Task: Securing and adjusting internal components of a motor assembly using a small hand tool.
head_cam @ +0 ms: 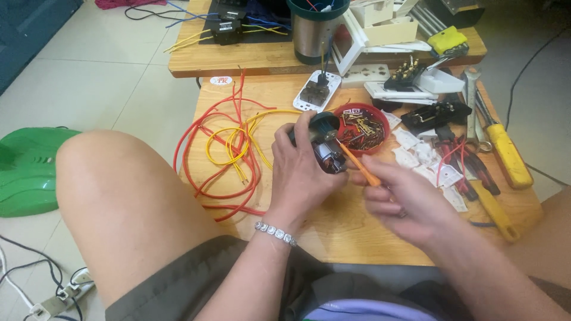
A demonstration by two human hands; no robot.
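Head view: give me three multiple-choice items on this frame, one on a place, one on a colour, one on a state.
1. Where is the round red lid holding small metal parts?
A. On the wooden table, just beyond the hands
B. On the tiled floor
C. On the person's knee

2. What colour is the handle of the screwdriver in the right hand?
A. Blue
B. Orange
C. Black

3. What is the left hand doing?
A. Lying flat on the table
B. Pulling a wire
C. Gripping a small motor

Key: 1 A, the red lid sits on the wooden table. 2 B, the screwdriver in the right hand has an orange handle. 3 C, the left hand is closed around the small motor.
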